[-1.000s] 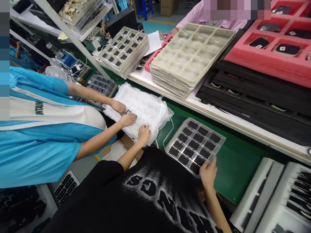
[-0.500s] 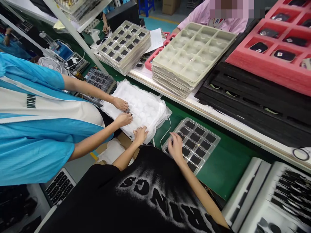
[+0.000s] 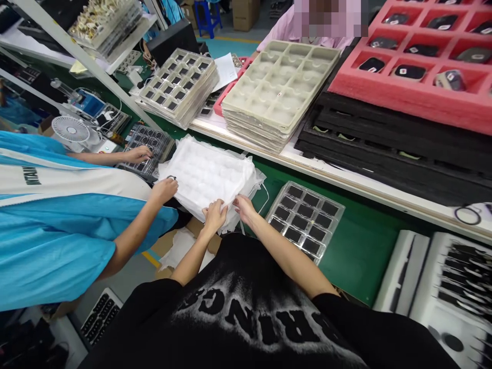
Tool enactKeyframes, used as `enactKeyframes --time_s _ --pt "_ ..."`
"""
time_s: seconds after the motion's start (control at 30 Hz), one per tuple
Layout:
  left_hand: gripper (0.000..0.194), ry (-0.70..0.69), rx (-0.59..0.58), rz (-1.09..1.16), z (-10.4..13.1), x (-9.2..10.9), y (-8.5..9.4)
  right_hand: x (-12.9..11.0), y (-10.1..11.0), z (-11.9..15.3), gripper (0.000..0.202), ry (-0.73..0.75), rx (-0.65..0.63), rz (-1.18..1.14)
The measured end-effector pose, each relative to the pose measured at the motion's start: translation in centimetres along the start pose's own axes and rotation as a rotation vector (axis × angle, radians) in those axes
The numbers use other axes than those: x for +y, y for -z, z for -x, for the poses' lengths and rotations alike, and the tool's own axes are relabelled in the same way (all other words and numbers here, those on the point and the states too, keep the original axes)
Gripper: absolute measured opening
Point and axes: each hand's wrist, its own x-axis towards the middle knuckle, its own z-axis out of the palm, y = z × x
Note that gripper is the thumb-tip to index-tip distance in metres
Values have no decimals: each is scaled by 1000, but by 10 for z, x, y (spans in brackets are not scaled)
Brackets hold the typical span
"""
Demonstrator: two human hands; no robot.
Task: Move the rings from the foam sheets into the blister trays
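Observation:
A white tissue-like sheet (image 3: 207,169) lies crinkled over a stack on the green bench, with rounded bumps showing through it. My left hand (image 3: 215,215) is closed at the sheet's near edge, fingers bent onto the material. At the near right corner, my right hand (image 3: 245,209) pinches the same sheet between thumb and fingers. Right of the stack rests a clear plastic tray (image 3: 305,218) with dark square pieces in its compartments; neither hand touches it. A co-worker's hand (image 3: 164,189) with a small dark ring-like part is at the sheet's left side.
The co-worker's other hand (image 3: 139,154) is over a tray of round parts (image 3: 151,141). Behind stand piled trays (image 3: 177,82), a beige tray stack (image 3: 279,87) and pink foam (image 3: 407,92) on black foam. White foam holders (image 3: 442,287) stand at right. Below is an open carton (image 3: 169,243).
My right hand has moved left from the clear tray to the white sheet's corner. My left hand stays at the sheet's edge. The co-worker's far hand has moved from the sheet to the round-part tray.

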Motion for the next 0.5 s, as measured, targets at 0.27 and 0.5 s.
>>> enactKeyframes --time_s 0.27,0.5 --pt "23 -74 23 139 1 3 49 -7 -7 11 46 -62 221 32" --pt "34 -107 -40 159 -9 -12 136 -41 -67 49 46 -40 -261 -241"
